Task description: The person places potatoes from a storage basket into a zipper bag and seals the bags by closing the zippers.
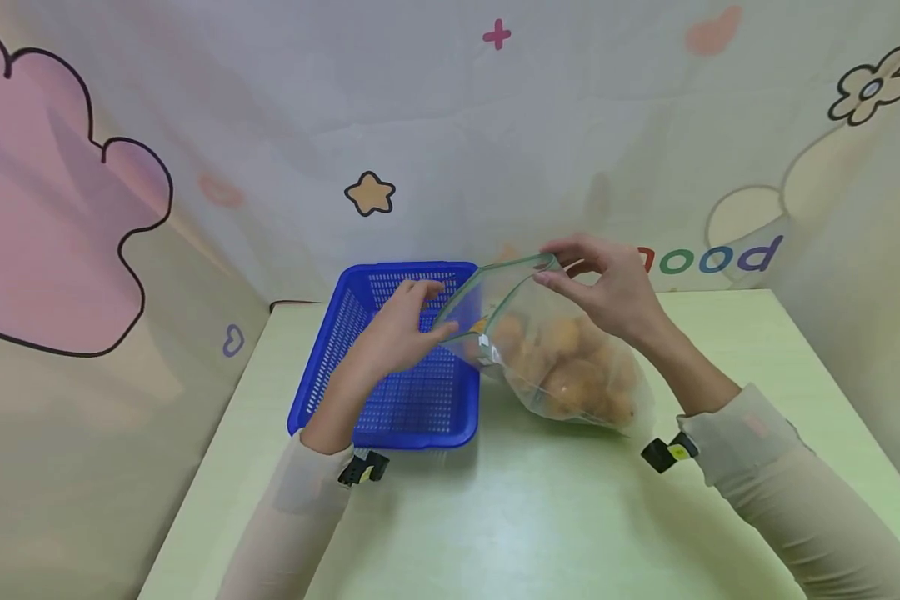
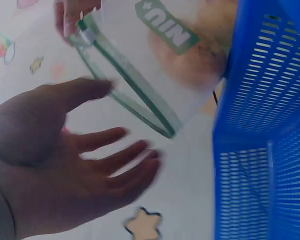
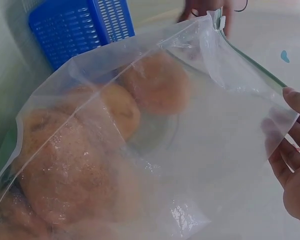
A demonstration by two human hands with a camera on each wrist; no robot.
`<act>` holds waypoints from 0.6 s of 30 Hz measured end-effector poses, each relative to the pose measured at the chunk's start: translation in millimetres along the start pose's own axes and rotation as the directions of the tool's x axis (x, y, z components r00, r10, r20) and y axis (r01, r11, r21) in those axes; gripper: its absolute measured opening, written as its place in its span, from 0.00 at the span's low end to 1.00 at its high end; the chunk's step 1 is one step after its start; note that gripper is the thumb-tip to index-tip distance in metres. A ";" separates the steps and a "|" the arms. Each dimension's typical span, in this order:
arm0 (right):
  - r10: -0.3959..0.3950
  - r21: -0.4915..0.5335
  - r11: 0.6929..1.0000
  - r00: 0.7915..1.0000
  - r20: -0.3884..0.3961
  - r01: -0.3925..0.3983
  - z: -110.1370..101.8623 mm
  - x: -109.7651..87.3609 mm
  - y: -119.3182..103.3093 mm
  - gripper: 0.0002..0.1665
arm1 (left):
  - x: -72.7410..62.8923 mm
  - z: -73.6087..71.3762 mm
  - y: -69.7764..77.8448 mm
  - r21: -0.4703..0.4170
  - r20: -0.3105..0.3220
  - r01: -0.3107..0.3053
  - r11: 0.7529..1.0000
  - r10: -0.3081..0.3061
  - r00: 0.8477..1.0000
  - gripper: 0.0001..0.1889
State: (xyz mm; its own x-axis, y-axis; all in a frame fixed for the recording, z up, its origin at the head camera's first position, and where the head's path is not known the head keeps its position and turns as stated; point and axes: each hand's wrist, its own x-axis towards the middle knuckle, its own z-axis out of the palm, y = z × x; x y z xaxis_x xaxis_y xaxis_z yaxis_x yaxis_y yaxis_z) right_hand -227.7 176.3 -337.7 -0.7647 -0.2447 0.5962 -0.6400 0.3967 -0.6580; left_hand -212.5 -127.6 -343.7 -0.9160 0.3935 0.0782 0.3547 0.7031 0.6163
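A clear zip bag (image 1: 528, 321) with a green-edged mouth and a white slider (image 1: 483, 341) leans beside a blue basket. Several brownish potatoes (image 1: 573, 386) fill its lower part and show through the plastic. My right hand (image 1: 607, 283) pinches the far corner of the bag's mouth between thumb and fingers, as the right wrist view also shows. At the mouth's other end is my left hand (image 1: 397, 333), over the basket. In the left wrist view its fingers (image 2: 115, 159) are spread and loosely bent beside the green edge, with nothing gripped. The mouth gapes.
The blue plastic basket (image 1: 461, 433) with slotted walls stands on the pale green table (image 1: 525, 517), left of the bag. A printed cloth (image 1: 435, 108) hangs behind and at the sides of the table.
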 end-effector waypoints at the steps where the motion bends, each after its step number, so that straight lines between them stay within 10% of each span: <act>1: 0.003 -0.002 1.000 1.000 -0.004 -0.003 -0.1 -0.5 0.5 0.16 | -0.9 2.0 -5.3 -0.011 0.045 0.027 1.000 -0.026 0.999 0.35; 4: 0.012 0.002 1.000 1.000 -0.008 -0.012 -1.0 -2.3 0.7 0.16 | 0.2 10.2 -20.5 -0.072 0.138 0.062 0.995 -0.052 0.989 0.36; 9: 0.055 0.090 0.995 0.997 -0.050 -0.050 -13.0 -12.8 1.5 0.17 | 10.7 18.3 -29.5 -0.151 0.096 0.006 0.989 0.008 0.995 0.27; 14: 0.106 0.345 0.938 0.972 -0.210 -0.028 -45.0 -21.1 0.4 0.17 | 26.6 2.0 1.2 -0.190 -0.053 -0.117 0.975 0.109 0.993 0.25; 18: 0.154 0.541 0.839 0.930 -0.334 0.056 -68.1 -26.2 -1.9 0.19 | 39.4 -3.8 30.8 -0.292 -0.263 -0.261 0.920 0.185 0.947 0.26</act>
State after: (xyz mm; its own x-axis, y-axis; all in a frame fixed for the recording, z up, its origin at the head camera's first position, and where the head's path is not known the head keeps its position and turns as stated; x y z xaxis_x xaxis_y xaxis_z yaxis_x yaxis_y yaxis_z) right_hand -201.3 242.2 -320.8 -0.7842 0.1294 0.6069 -0.6205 -0.1588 -0.7680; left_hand -238.3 -92.7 -318.7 -0.8510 0.3473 0.3938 0.5105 0.3717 0.7754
